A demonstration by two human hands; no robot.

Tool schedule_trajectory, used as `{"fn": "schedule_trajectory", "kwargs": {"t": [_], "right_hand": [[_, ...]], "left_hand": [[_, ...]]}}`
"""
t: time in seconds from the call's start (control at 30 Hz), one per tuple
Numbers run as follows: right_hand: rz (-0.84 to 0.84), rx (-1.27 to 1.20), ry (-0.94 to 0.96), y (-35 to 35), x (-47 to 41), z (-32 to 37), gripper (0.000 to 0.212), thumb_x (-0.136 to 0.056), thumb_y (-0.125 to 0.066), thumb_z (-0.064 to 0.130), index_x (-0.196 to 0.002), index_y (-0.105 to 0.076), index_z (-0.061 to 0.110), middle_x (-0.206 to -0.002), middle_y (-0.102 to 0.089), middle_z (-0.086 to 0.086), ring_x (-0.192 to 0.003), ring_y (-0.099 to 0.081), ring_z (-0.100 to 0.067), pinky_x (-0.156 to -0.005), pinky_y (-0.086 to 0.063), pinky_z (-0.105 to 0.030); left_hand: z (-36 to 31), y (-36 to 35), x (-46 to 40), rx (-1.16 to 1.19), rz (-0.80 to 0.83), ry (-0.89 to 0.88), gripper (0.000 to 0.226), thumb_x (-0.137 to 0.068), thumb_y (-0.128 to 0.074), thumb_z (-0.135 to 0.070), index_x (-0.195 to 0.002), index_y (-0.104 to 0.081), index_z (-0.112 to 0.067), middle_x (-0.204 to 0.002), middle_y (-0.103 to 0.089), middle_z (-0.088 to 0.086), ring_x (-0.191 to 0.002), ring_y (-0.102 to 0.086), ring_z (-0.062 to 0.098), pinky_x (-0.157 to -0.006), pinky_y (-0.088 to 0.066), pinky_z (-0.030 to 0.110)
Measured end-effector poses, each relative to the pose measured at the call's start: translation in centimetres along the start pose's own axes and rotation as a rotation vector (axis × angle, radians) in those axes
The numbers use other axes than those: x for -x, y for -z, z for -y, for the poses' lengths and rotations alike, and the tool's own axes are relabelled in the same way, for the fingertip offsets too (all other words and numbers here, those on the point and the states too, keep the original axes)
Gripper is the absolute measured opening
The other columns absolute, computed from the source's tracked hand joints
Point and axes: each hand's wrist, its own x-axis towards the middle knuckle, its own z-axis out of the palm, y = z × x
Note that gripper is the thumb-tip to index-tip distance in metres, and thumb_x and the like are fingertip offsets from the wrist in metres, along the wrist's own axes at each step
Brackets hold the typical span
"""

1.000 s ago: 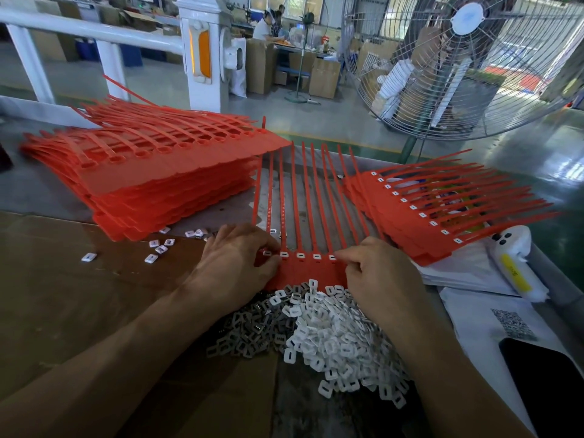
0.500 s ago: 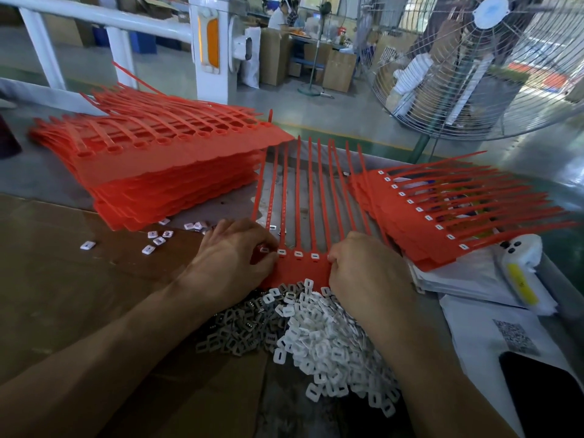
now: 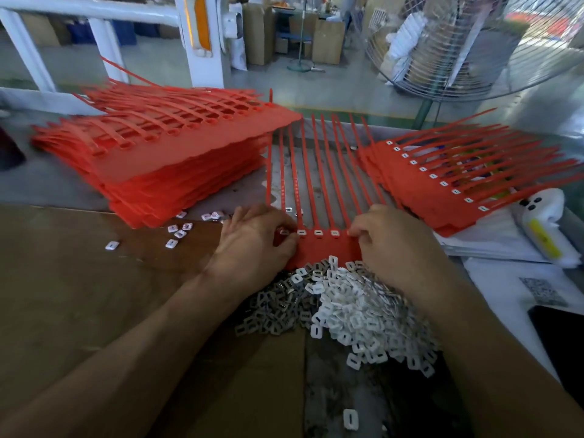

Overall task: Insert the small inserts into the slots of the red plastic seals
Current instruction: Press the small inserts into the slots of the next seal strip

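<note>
Head view: both hands — left hand (image 3: 252, 245), right hand (image 3: 395, 245) — bend over the red seal strip (image 3: 325, 248) on the counter (image 3: 79, 295), fingers curled pinching its ends, probably steadying it for inserts (image 3: 357, 308) heaped just below.

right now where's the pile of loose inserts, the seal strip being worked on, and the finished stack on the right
pile of loose inserts (image 3: 357, 308), head view, on the white heap's middle
seal strip (image 3: 325, 248), head view, on its flat red band between the hands
finished stack (image 3: 420, 197), head view, on the top sheet's red band
</note>
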Motion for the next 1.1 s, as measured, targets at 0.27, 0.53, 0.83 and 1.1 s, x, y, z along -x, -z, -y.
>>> {"fn": "schedule_trajectory", "kwargs": {"t": [0.27,0.53,0.83,1.1], "right_hand": [[-0.020,-0.142,0.022,-0.4,0.9,-1.4,0.037,-0.100,-0.052,0.007,-0.124,-0.074,0.024,-0.113,-0.065,0.001,-0.105,-0.062,-0.019,-0.094,-0.051,-0.041],[-0.023,-0.170,-0.017,-0.8,0.5,-1.7,0.036,-0.100,-0.050,0.009,-0.120,-0.076,0.024,-0.116,-0.064,0.002,-0.108,-0.062,-0.019,-0.098,-0.050,-0.042],[0.004,-0.313,0.029,-0.4,1.5,-2.9,0.027,-0.101,-0.062,0.021,-0.123,-0.074,0.030,-0.117,-0.067,0.013,-0.108,-0.062,-0.005,-0.096,-0.044,-0.023],[0.079,-0.445,0.047,0.4,1.7,-4.4,0.015,-0.089,-0.080,0.027,-0.084,-0.076,0.040,-0.089,-0.072,0.025,-0.087,-0.065,0.008,-0.078,-0.046,-0.020]], "left_hand": [[0.2,-0.5,-0.5,-0.035,-0.004,-0.009,0.027,-0.095,-0.059,-0.047,-0.120,-0.066,-0.039,-0.131,-0.055,-0.012,-0.127,-0.037,0.015,-0.101,-0.022,0.031],[0.1,-0.1,-0.5,-0.052,0.019,-0.002,0.027,-0.095,-0.058,-0.049,-0.120,-0.065,-0.040,-0.133,-0.055,-0.010,-0.128,-0.037,0.017,-0.110,-0.026,0.040],[0.2,-0.2,-0.4,-0.055,0.035,-0.011,0.027,-0.095,-0.057,-0.051,-0.120,-0.063,-0.042,-0.132,-0.053,-0.013,-0.126,-0.036,0.014,-0.107,-0.027,0.038],[0.3,-0.2,-0.5,-0.062,0.043,-0.016,0.027,-0.096,-0.056,-0.052,-0.120,-0.063,-0.042,-0.134,-0.052,-0.013,-0.128,-0.035,0.013,-0.108,-0.027,0.040]]}}
